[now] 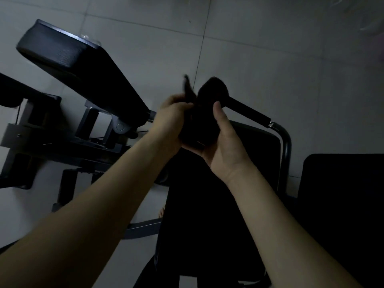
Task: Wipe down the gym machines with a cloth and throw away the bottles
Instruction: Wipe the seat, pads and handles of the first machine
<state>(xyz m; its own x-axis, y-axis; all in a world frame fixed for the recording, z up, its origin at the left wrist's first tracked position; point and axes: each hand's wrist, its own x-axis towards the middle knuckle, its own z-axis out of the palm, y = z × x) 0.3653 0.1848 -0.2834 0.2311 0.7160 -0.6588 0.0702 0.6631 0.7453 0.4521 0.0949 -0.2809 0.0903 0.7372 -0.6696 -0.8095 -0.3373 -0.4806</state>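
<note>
A dark cloth (204,113) is bunched between both my hands in the middle of the dim head view. My left hand (169,121) grips its left side, with a corner of cloth sticking up above the fingers. My right hand (223,142) cups it from below, thumb pressed on its front. The cloth sits over the near end of a black padded handle bar (248,112) of a gym machine. A black padded bench pad (68,59) slants up to the left. Something clear, perhaps a bottle (88,38), shows just behind that pad's top edge.
The machine's grey metal frame (68,140) and brackets stand on the pale tiled floor (270,48) at the left. A curved metal tube (285,142) runs down from the handle bar. A black seat pad (342,194) fills the lower right. My dark trousers hang below my arms.
</note>
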